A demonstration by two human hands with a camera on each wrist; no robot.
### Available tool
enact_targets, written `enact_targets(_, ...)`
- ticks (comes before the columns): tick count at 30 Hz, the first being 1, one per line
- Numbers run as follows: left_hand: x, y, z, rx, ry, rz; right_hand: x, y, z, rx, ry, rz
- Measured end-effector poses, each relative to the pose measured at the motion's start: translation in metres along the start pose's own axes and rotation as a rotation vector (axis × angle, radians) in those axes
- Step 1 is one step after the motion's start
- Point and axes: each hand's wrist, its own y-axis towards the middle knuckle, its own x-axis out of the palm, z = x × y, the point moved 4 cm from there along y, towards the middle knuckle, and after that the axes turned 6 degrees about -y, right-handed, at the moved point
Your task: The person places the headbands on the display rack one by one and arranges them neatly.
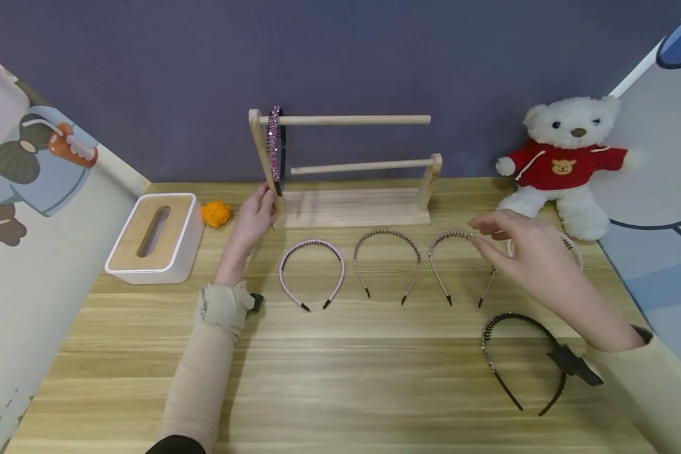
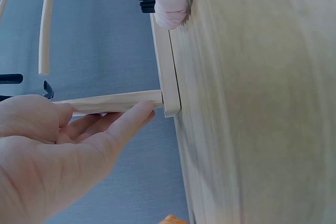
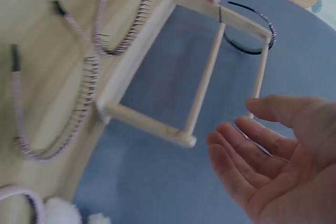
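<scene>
Right hand (image 1: 524, 252) nearest: empty, fingers loosely parted over the table (image 1: 340, 384). Left hand (image 1: 255, 217) pinches the wooden rack (image 1: 352, 211) by one upright (image 1: 260, 137). Glittery headband (image 1: 273, 145) hangs from upper bar (image 1: 363, 120); probably light, springy; I'd grip its outer curve, avoiding teeth.

The rack (image 1: 354, 209) is pale tan, its headband (image 1: 273, 145) sparkly pink and black, the bear (image 1: 570, 129) white, its sweater (image 1: 587, 169) red.
</scene>
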Motion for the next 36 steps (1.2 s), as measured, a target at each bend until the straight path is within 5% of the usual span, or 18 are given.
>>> enact_targets(17,0.0,0.002,0.002,0.027,0.067,0.027,0.032,-0.084,0.051,-0.008,-0.02,-0.104)
enact_targets(26,0.0,0.0,0.003,0.008,0.034,0.017,0.039,-0.114,0.072,0.031,-0.065,-0.118)
enact_targets(36,0.0,0.0,0.001,-0.003,0.032,0.015,0.042,-0.134,0.087,0.124,-0.066,-0.244)
